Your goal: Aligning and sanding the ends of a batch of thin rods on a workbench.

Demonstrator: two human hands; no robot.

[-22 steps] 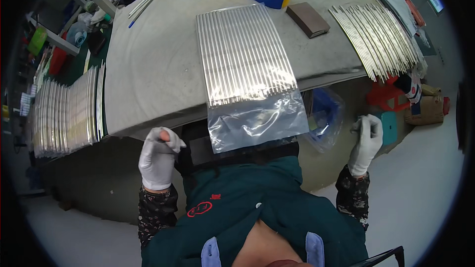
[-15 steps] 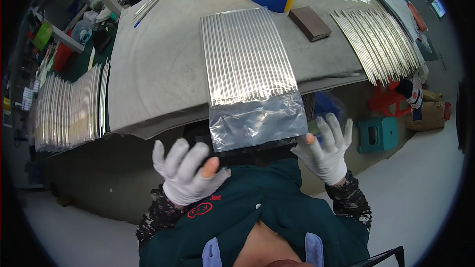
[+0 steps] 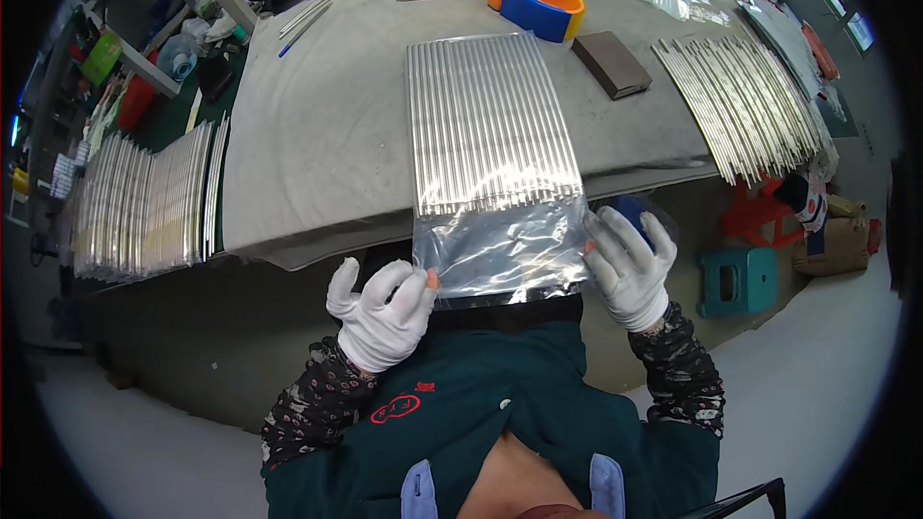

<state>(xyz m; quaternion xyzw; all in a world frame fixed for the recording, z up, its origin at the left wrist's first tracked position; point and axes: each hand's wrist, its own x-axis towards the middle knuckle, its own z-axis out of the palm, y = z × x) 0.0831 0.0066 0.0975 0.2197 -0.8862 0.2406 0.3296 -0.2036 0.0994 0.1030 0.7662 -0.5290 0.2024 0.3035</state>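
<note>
A clear plastic bag (image 3: 500,255) lies in front of me with a row of thin silver metal rods (image 3: 490,125) side by side inside it. The rods rest on the cloth-covered table, while the bag's slack lower end hangs over the near edge. Both my hands wear white gloves with a bare thumb tip. My left hand (image 3: 385,315) is at the bag's lower left corner, fingers apart and thumb beside the film. At the right edge my right hand (image 3: 630,274) has curved, parted fingers, its thumb close to the film. Whether either hand touches the bag is hard to see.
Loose metal rods (image 3: 740,106) are spread at the table's right; bagged rods (image 3: 144,197) stand at left. A brown block (image 3: 612,65) and an orange-and-blue tape dispenser (image 3: 536,5) sit beyond the bag. A teal stool (image 3: 737,282) is on the floor at right.
Both hands have come in to the bag's lower edges, the left moving right and up, the right moving slightly left and up. The whole scene has shifted slightly in view.
</note>
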